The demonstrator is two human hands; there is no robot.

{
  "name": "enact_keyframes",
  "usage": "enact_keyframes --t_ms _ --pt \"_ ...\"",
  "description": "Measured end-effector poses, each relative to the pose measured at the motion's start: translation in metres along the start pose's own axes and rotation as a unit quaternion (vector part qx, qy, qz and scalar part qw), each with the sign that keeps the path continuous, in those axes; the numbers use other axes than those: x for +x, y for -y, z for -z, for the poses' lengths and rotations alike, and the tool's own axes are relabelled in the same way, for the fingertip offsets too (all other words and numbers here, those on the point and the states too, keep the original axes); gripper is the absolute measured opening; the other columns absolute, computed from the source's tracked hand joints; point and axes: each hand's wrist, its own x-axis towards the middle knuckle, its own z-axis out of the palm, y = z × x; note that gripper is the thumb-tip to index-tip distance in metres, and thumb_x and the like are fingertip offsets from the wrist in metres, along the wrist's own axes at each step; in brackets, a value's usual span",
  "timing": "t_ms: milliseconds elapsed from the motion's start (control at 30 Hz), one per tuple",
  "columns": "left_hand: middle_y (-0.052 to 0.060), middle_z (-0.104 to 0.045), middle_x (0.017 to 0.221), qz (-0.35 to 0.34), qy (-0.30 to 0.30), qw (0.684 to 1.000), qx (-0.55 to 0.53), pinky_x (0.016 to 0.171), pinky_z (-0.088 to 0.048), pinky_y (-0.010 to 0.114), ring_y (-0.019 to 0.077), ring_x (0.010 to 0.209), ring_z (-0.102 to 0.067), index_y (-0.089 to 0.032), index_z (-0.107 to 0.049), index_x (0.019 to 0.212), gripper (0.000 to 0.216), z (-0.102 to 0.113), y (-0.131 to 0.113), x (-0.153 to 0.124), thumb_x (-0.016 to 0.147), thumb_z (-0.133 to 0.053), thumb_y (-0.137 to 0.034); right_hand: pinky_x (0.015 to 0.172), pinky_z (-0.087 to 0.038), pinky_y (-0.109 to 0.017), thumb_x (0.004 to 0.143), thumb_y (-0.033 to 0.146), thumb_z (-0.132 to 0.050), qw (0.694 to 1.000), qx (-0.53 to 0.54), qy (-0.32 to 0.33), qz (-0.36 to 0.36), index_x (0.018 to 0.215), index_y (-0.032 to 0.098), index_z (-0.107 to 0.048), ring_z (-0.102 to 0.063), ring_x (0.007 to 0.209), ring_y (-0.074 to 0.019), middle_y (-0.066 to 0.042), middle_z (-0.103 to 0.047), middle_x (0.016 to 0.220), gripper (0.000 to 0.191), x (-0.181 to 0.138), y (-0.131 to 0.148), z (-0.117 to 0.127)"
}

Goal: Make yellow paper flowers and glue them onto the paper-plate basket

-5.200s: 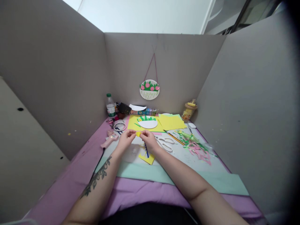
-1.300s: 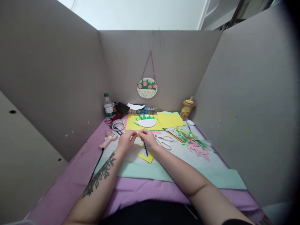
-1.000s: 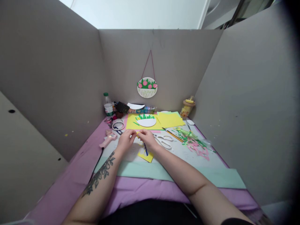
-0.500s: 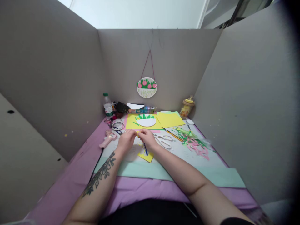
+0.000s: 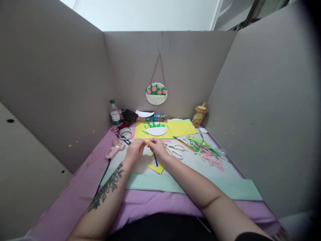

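Note:
My left hand [image 5: 135, 149] and my right hand [image 5: 157, 147] meet over the middle of the table, fingertips pinched together. Between them shows a small yellow paper piece [image 5: 147, 143], mostly covered by the fingers. Just below the hands lies a blue pen [image 5: 156, 161], resting on a cut yellow paper scrap [image 5: 158, 169]. White-handled scissors [image 5: 181, 147] lie close to my right hand. Beyond the hands, a white paper plate [image 5: 156, 131] with green paper leaves and a bit of yellow rests on yellow sheets.
Tape rolls [image 5: 126, 134] and a pink glue gun [image 5: 115, 151] lie left. Right are pencils [image 5: 185, 144], green and pink paper scraps [image 5: 209, 154] and a yellow cup [image 5: 200, 115]. A bottle [image 5: 115, 113] stands back left. A decorated plate [image 5: 156, 99] hangs on the grey panel.
Almost nothing differs. Both hands stay together around the yellow paper piece, with only a very slight shift of the fingers and of the view.

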Motion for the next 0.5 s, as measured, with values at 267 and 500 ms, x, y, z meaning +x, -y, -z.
enact_keyframes --t_ms 267,500 --pt "0.004 -0.06 0.079 -0.002 -0.008 1.0 -0.018 0.071 -0.044 0.029 0.0164 0.078 -0.055 -0.019 -0.054 0.082 0.014 -0.0001 0.0002 -0.0003 0.087 -0.04 -0.017 0.04 -0.029 -0.02 0.065 0.027 -0.054 1.0 0.015 -0.01 -0.002 0.06 0.018 -0.049 -0.037 0.041 -0.0074 0.006 -0.045 0.046 0.012 0.0014 -0.002 0.0001" --pt "0.002 -0.058 0.082 0.157 -0.051 0.972 -0.166 0.063 -0.046 0.025 0.0137 0.073 -0.057 -0.019 -0.05 0.087 0.01 -0.0011 0.0008 0.0038 0.08 -0.052 -0.026 0.039 -0.028 -0.02 0.065 0.031 -0.057 0.999 0.048 -0.001 -0.014 0.065 0.017 -0.053 -0.038 0.041 -0.0071 0.004 -0.051 0.052 0.014 0.0036 -0.0046 0.0029"
